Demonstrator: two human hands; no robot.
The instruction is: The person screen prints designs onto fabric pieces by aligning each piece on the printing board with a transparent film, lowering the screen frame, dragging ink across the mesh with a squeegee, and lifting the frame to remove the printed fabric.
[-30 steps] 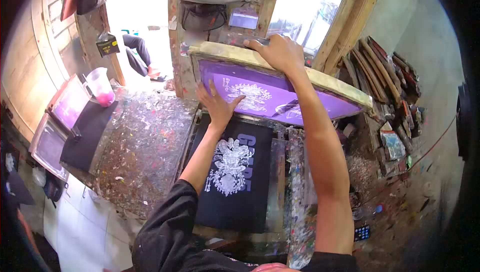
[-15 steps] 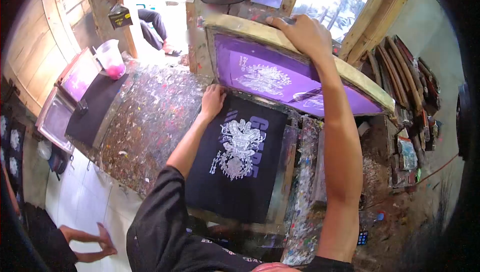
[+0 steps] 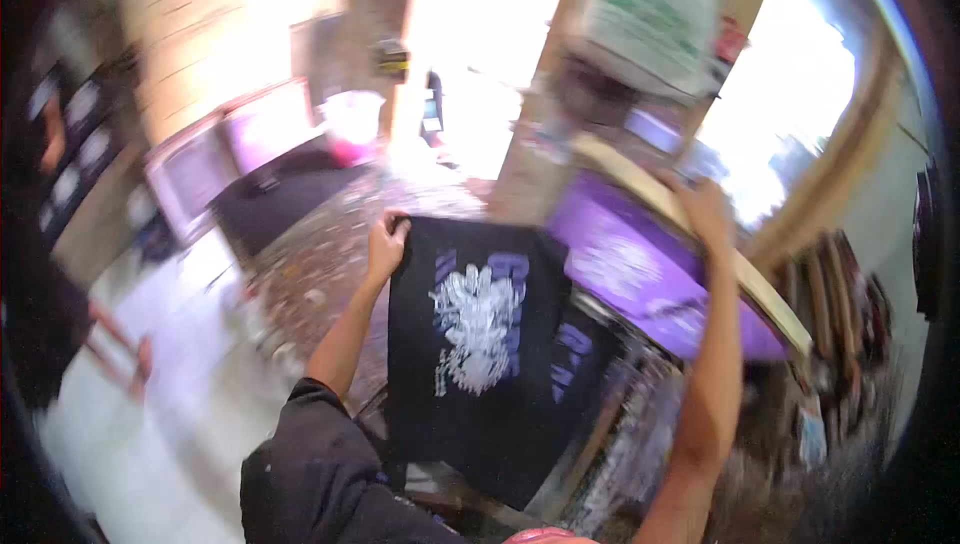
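Observation:
My left hand (image 3: 387,244) pinches the upper left corner of a black fabric panel (image 3: 412,374) and holds it up off the table. The panel carries a white figure print over purple lettering. Beneath it, to the right, another black fabric panel (image 3: 572,369) with purple lettering partly shows. My right hand (image 3: 705,216) is closed over the top wooden edge of a tilted screen-printing frame (image 3: 610,249), whose purple mesh bears a pale design. The frame stands raised beyond the fabric, its lower edge near the table. Motion blurs the view.
A paint-stained table (image 3: 325,264) lies to the left, with a dark sheet (image 3: 285,199) and a pink-stained container (image 3: 352,124). Framed screens (image 3: 190,179) lean beyond. Another person's arm (image 3: 125,354) shows at left. Wooden-handled tools (image 3: 835,294) stand at right; a plastic bag (image 3: 650,19) hangs above.
My left hand has taken hold of the printed fabric panel's corner and lifted it leftward, uncovering part of another panel. My right hand still holds the frame up. The view has turned left.

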